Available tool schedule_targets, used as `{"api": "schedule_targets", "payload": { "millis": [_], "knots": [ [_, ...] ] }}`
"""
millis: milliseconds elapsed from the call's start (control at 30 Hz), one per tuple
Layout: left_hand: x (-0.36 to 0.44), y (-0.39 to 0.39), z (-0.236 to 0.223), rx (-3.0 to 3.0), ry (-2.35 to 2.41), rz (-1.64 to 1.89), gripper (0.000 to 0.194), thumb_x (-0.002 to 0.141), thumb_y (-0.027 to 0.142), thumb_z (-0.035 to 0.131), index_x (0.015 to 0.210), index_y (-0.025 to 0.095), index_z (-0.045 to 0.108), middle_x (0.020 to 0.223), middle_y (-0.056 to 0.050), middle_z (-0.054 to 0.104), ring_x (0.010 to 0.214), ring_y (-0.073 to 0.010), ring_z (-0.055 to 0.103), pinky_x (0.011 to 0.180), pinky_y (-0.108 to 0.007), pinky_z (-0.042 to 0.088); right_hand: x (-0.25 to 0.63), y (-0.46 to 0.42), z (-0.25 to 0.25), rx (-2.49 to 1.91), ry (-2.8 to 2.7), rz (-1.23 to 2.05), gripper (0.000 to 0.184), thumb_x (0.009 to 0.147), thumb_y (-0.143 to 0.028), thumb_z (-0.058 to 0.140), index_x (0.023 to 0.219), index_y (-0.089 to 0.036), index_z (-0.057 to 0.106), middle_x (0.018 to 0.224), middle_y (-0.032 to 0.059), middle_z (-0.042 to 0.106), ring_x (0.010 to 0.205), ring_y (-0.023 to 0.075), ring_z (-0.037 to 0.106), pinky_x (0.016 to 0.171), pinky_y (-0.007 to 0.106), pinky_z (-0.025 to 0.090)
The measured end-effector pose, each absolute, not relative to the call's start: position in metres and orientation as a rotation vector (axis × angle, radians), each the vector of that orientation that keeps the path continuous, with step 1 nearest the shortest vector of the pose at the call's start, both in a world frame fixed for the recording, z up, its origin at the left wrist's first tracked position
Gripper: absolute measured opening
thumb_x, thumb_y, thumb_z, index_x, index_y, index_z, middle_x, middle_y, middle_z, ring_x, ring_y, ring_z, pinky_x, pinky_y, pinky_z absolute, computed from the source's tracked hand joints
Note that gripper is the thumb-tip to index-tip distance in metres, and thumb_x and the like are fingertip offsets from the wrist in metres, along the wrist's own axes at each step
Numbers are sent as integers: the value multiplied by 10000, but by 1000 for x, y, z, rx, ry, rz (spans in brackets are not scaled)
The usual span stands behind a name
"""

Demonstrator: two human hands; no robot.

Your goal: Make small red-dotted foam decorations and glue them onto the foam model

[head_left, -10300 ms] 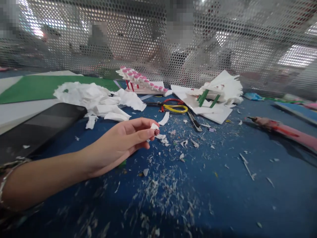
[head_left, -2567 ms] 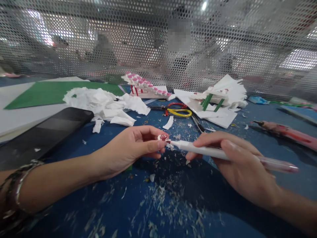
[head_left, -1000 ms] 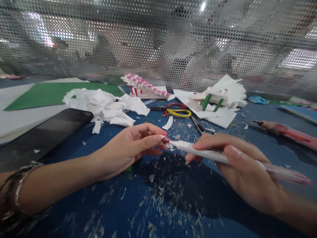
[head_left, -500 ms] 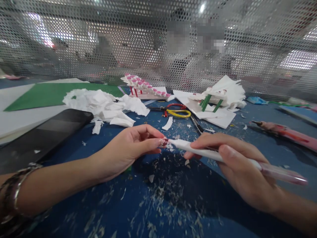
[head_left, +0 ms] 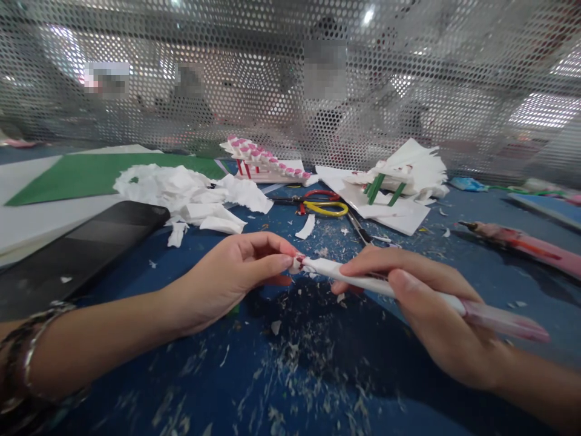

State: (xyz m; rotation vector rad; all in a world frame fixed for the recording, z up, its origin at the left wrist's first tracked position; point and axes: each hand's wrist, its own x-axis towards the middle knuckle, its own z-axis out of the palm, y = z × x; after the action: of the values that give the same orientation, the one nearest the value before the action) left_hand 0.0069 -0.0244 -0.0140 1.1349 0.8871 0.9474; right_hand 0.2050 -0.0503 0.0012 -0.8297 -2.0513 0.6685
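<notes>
My left hand (head_left: 236, 275) pinches a tiny white piece stained red (head_left: 297, 262) between thumb and forefinger, just above the blue table (head_left: 408, 387). My right hand (head_left: 431, 315) grips a white marker with a pink end (head_left: 454, 301) like a pen. The marker's tip touches the small piece. Both hands hover over a scatter of white shavings.
A black phone (head_left: 77, 251) lies at the left beside torn white paper (head_left: 181, 191) and a green sheet (head_left: 86, 175). Farther back stand a white foam model with pink tops (head_left: 261, 160), yellow-and-red scissors (head_left: 320, 203), a green-legged foam piece (head_left: 385, 181) and a pink glue gun (head_left: 521, 242). A perforated metal screen (head_left: 290, 85) closes the rear.
The marker was brought in by my right hand and its tip now presses against the small piece. Over the last second both hands shifted slightly left and lower.
</notes>
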Motion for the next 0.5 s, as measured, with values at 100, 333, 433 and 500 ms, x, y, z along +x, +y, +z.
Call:
{"api": "schedule_targets", "payload": {
  "millis": [100, 333, 433, 500],
  "knots": [
    [7, -24, -14, 1151, 901, 911, 36, 670, 167, 626, 635, 170, 635, 657, 31, 604, 604, -61, 522, 543, -122, 426, 208, -50, -1, -824, -2039, 738, 247, 854, -217, 365, 907, -265, 601, 801, -16, 650, 751, 109, 587, 688, 211, 460],
    [5, -26, -15, 1195, 905, 905, 46, 695, 205, 608, 674, 169, 627, 702, 33, 596, 627, -65, 512, 629, -160, 415, 213, -48, -4, -797, -2009, 852, 253, 870, -254, 347, 933, -260, 593, 809, 0, 632, 772, 127, 569, 716, 259, 429],
    [4, -25, -16, 1276, 932, 905, 77, 702, 243, 602, 694, 170, 625, 707, 23, 591, 630, -77, 503, 631, -180, 398, 213, -48, -4, -796, -2047, 814, 257, 868, -262, 346, 929, -253, 595, 797, 15, 631, 755, 145, 569, 702, 289, 429],
    [4, -25, -15, 1310, 945, 895, 90, 703, 259, 599, 697, 172, 622, 698, 24, 582, 625, -79, 495, 621, -182, 386, 212, -48, -4, -798, -2058, 782, 257, 865, -262, 349, 929, -254, 597, 793, 18, 633, 753, 150, 572, 697, 296, 433]
  ]
}}
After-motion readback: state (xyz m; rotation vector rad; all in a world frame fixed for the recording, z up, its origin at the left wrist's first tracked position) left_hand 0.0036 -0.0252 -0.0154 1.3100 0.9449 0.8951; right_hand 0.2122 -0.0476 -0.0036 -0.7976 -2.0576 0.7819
